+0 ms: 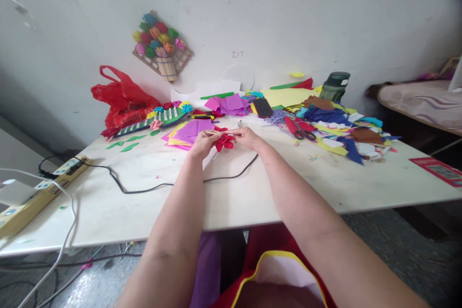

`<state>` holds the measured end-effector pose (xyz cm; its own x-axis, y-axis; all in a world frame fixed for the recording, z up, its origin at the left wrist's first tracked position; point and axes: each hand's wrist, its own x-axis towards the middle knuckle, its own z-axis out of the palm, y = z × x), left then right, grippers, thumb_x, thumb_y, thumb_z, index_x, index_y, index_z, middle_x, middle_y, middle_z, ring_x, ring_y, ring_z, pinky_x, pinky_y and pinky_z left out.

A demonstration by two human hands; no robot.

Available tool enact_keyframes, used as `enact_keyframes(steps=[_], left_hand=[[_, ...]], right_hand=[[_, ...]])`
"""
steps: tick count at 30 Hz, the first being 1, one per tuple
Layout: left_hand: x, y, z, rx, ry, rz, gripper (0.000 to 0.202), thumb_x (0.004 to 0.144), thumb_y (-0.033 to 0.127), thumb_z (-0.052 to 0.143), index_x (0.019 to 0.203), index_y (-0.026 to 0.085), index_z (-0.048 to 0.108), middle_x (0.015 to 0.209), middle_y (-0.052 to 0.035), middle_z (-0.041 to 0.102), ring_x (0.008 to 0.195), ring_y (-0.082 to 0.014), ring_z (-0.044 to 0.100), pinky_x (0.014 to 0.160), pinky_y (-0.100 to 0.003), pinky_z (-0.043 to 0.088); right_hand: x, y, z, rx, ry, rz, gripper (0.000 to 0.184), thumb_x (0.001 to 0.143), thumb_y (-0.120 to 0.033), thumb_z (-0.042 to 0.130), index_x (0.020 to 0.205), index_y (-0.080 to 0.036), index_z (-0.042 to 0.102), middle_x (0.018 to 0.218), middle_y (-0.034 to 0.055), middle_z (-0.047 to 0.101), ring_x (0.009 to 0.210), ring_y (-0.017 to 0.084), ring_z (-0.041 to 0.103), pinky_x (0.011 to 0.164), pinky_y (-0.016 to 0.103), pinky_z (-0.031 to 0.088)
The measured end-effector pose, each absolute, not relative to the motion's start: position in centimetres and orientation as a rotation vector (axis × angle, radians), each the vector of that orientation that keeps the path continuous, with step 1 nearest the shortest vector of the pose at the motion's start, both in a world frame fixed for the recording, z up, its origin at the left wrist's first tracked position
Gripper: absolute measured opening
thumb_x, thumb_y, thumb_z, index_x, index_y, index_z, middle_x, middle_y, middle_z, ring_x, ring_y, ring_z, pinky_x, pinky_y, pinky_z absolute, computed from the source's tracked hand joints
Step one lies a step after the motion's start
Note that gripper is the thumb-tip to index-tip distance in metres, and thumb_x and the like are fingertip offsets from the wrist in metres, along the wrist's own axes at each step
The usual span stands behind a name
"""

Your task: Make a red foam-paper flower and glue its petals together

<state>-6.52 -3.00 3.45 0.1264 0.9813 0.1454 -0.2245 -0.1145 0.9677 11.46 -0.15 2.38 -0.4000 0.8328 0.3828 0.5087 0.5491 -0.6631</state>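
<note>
A red paper flower (225, 141) with pointed petals is held a little above the table, between my two hands. My left hand (204, 143) is closed on its left side, fingers pinched near the petals. From the other side my right hand (244, 137) pinches the flower's right edge. A thin white strip (215, 155) shows just below the flower; whether it is joined to it I cannot tell. Close behind my left hand lies a stack of purple, yellow and pink paper sheets (184, 134). Scissors with dark handles (305, 134) rest to the right of my right hand.
A black cable (144, 190) crosses the table below my forearms, from a power strip (54, 187) at left. A red plastic bag (124, 94) and green paper leaves (129, 147) are at back left. Coloured paper scraps (346, 127), a phone (263, 108) and a bottle (335, 86) stand rightward.
</note>
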Motion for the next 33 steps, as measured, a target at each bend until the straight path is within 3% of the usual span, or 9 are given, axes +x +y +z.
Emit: enact_keyframes(steps=[3,11,17,24,33], left_hand=[[-6.5,-2.8,3.2,1.188,0.849,1.283,0.017,0.060,0.021,0.084,0.062,0.011,0.070,0.061,-0.0046,0.066,0.056,-0.0128,0.060,0.058,-0.025,0.047],[-6.4,-2.3,2.7,1.071,0.888,1.209,0.022,0.066,0.027,0.082,0.072,0.010,0.070,0.066,-0.0061,0.070,0.058,-0.0130,0.064,0.059,-0.024,0.052],[-6.1,-2.2,2.7,1.005,0.904,1.224,0.024,0.069,0.032,0.081,0.072,0.012,0.068,0.065,-0.0056,0.069,0.058,-0.0138,0.064,0.060,-0.026,0.056],[-6.2,-2.1,2.8,0.957,0.968,1.218,0.021,0.072,0.029,0.079,0.071,0.012,0.068,0.062,-0.0060,0.068,0.052,-0.0126,0.061,0.050,-0.023,0.053],[-6.5,-1.9,2.7,0.985,0.973,1.265,0.017,0.066,0.021,0.080,0.065,0.011,0.067,0.061,-0.0040,0.065,0.055,-0.0116,0.060,0.056,-0.024,0.053]], right_hand=[[11.4,-0.4,2.7,-1.146,-2.124,0.618,0.047,0.084,-0.007,0.049,0.121,-0.029,0.068,0.102,0.0006,0.077,0.089,0.013,0.070,0.094,0.033,0.051],[11.3,-1.6,4.1,-1.394,-2.250,0.222,0.044,0.087,-0.019,0.052,0.124,-0.038,0.065,0.117,-0.0030,0.073,0.110,0.019,0.067,0.096,0.031,0.050],[11.1,-1.8,4.0,-1.418,-2.241,0.129,0.046,0.088,-0.020,0.049,0.127,-0.039,0.063,0.118,-0.0033,0.073,0.110,0.019,0.067,0.094,0.029,0.051],[10.9,-1.9,3.8,-1.428,-2.238,0.084,0.047,0.088,-0.018,0.047,0.129,-0.037,0.063,0.119,-0.0010,0.072,0.110,0.020,0.066,0.096,0.030,0.050],[10.6,-2.0,3.7,-1.421,-2.238,0.091,0.048,0.088,-0.017,0.047,0.129,-0.037,0.062,0.116,-0.0020,0.073,0.110,0.019,0.066,0.095,0.031,0.050]])
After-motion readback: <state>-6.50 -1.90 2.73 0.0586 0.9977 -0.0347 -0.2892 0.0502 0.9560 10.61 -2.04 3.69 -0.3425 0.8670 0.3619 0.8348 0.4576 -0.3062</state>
